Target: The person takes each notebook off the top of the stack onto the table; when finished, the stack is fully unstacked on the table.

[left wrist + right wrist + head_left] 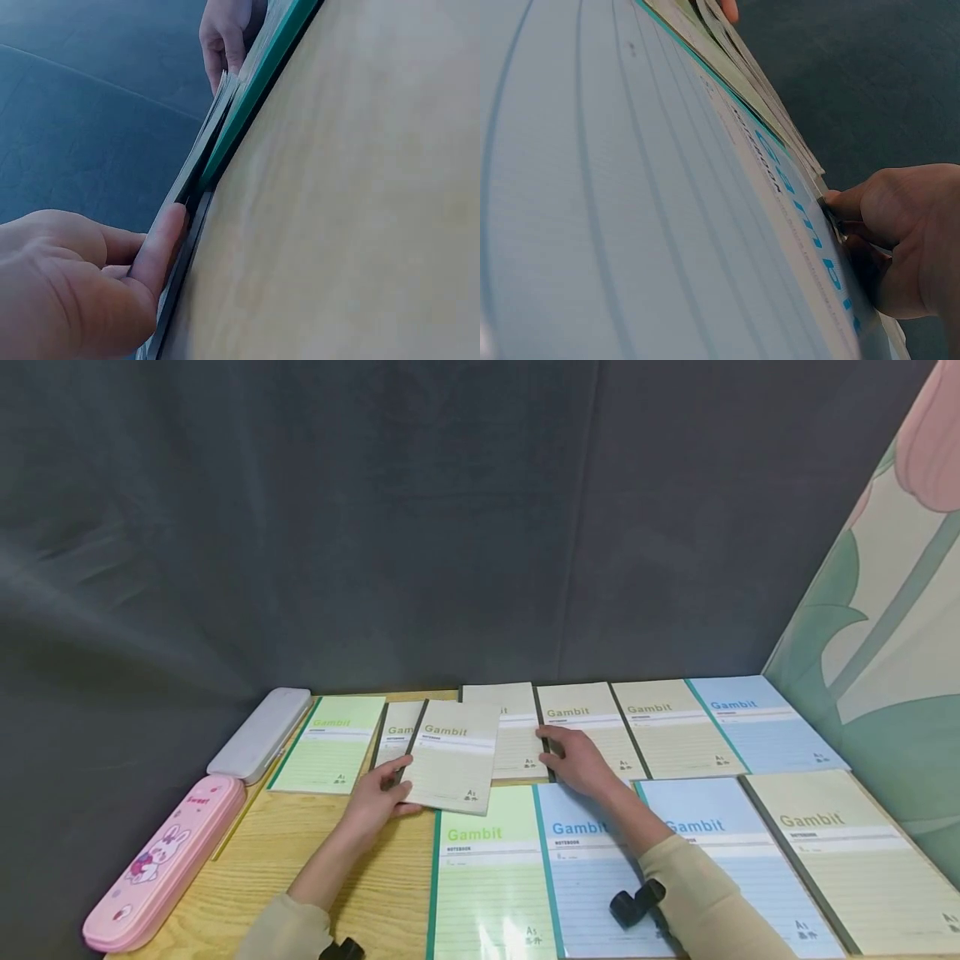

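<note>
My left hand (377, 797) grips the dark spine edge of a beige notebook (453, 768), thumb on one side and fingers on the other. This notebook is raised a little and overlaps a second beige notebook (397, 731) behind it and part of a third (517, 735). In the left wrist view it appears edge-on beyond my left hand (82, 277). My right hand (581, 762) pinches the dark left spine of another beige notebook (581, 700) in the back row. Its fingertips are partly hidden in the right wrist view.
A green notebook (326, 747) lies at the back left. Further beige and blue notebooks (761, 718) continue the back row. Several larger notebooks, from a green one (491, 893) to a beige one (855, 860), fill the front. A pink case (165, 864) and white case (258, 735) stand left.
</note>
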`<state>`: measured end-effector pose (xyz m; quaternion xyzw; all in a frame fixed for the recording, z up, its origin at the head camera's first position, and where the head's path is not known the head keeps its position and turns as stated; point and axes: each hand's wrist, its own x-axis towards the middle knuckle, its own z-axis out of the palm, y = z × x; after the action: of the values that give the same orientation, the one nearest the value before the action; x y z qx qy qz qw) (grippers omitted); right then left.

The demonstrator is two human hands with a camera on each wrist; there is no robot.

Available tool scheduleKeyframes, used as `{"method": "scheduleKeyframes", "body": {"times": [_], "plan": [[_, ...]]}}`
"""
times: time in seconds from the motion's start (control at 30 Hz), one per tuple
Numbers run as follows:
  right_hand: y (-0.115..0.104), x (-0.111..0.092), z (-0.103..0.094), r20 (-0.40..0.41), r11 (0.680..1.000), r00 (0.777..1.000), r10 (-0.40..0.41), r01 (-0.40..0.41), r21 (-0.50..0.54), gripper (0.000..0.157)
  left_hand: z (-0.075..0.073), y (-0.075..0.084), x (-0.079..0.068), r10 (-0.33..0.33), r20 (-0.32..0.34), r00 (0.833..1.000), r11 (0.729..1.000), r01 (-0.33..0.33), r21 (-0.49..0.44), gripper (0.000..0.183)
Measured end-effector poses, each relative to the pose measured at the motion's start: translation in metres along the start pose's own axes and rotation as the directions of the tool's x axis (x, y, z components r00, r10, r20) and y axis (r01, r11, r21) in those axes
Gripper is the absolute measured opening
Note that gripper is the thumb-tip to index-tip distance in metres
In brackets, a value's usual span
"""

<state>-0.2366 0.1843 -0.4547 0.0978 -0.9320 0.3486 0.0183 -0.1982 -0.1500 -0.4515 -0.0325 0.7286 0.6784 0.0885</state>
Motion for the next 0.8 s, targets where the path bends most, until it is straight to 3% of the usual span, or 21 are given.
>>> {"method": "scheduleKeyframes", "body": {"times": [0.27, 0.47, 0.67, 0.8], "plan": [[0.002, 0.001, 0.001, -0.007, 1.000, 1.000, -0.011, 0.011, 0.005, 0.047, -0.008, -0.005, -0.030, -0.040, -0.014, 0.999, 0.999, 0.040, -0.019, 0.053], [0.002, 0.000, 0.001, 0.002, 1.000, 1.000, -0.017, 0.017, 0.016, 0.047, -0.014, -0.008, -0.047, -0.085, 0.061, 0.994, 0.996, 0.083, 0.042, 0.062], [0.001, 0.000, 0.001, -0.005, 1.000, 1.000, -0.019, 0.019, 0.006, 0.047, -0.023, -0.009, -0.064, -0.070, 0.080, 0.994, 0.991, 0.060, 0.121, 0.060], [0.001, 0.000, 0.001, -0.003, 1.000, 1.000, -0.015, 0.015, 0.007, 0.047, -0.031, -0.012, -0.074, -0.080, 0.073, 0.994, 0.994, 0.074, 0.083, 0.060]]}}
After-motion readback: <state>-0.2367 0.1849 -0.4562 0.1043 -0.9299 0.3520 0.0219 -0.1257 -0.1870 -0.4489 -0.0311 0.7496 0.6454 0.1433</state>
